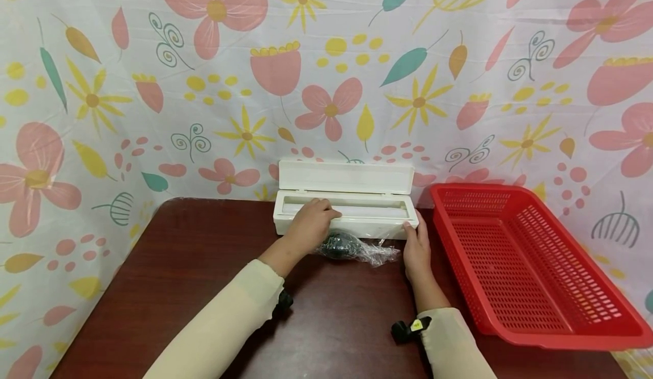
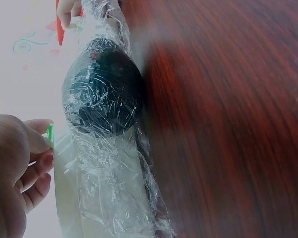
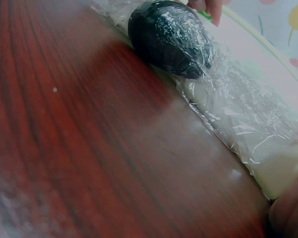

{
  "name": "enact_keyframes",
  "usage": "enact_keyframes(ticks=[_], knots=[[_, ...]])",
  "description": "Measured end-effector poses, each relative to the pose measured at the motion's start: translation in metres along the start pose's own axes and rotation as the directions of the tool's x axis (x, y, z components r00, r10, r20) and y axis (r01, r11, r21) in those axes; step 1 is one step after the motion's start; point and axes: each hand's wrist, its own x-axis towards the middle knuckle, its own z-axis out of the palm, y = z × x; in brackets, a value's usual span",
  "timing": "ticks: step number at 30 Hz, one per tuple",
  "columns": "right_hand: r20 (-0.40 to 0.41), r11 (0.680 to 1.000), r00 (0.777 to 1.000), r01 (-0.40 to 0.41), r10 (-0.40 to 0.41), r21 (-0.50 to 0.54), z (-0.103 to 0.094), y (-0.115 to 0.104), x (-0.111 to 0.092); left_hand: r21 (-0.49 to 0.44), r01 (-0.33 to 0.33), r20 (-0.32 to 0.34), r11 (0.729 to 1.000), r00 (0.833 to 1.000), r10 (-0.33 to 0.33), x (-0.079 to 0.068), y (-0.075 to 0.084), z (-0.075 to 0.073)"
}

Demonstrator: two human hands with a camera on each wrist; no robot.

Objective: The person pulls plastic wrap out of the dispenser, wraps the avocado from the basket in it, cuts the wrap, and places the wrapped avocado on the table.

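A long white cling film dispenser [image 1: 347, 228] stands against the back wall, its lid [image 1: 346, 177] raised and a white roll [image 1: 364, 211] inside. Over its front edge reaches my left hand [image 1: 309, 223], pinching a small green slide cutter [image 2: 50, 136] between thumb and finger. My right hand [image 1: 418, 252] grips the dispenser's right end, thumb at the front. Crumpled clear cling film [image 1: 380, 254] hangs along the dispenser's front. Wrapped in it is a dark, egg-shaped thing [image 2: 104, 91], just below my left hand and partly hidden by it in the head view.
To the right, a red perforated plastic basket [image 1: 571, 341] stands close beside my right forearm. The dark wooden table [image 1: 326, 322] extends in front of the dispenser. Behind it hangs a flowered curtain [image 1: 331, 56].
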Motion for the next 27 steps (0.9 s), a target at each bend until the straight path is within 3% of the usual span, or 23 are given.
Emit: enact_keyframes(ticks=[8,19,27], knots=[[-0.010,1.000,1.000,0.010,-0.010,-0.006,0.001,0.003,0.001,-0.004,0.001,0.004,1.000,1.000,-0.001,-0.001,-0.002,0.001],[0.025,1.000,1.000,-0.015,0.015,-0.010,0.001,-0.030,-0.016,0.004,0.015,0.006,1.000,1.000,-0.015,-0.004,-0.003,0.001],[0.025,1.000,1.000,-0.015,0.016,-0.006,0.002,-0.034,-0.019,0.011,-0.001,-0.014,1.000,1.000,0.001,-0.005,-0.006,0.000]])
